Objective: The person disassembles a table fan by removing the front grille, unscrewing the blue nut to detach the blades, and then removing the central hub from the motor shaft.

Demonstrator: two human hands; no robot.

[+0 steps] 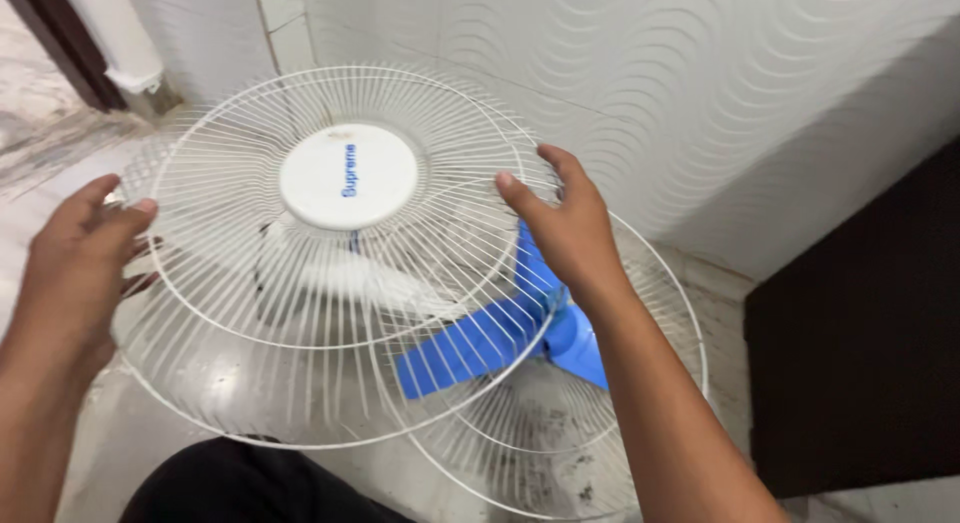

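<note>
Glossy pale marble floor (215, 383), dusty white wire rear fan guard (560, 453) with blue plastic blades (475, 343) resting on it

A white wall (700, 93) embossed with a wavy, fan-like relief was seen filling the upper right of the view. A dark brown cabinet side (860, 343) was set against it at the right. The floor (60, 153) was laid in pale marbled stone, glossy enough that light was reflected. A dark door frame (60, 43) was visible at the upper left.
</note>
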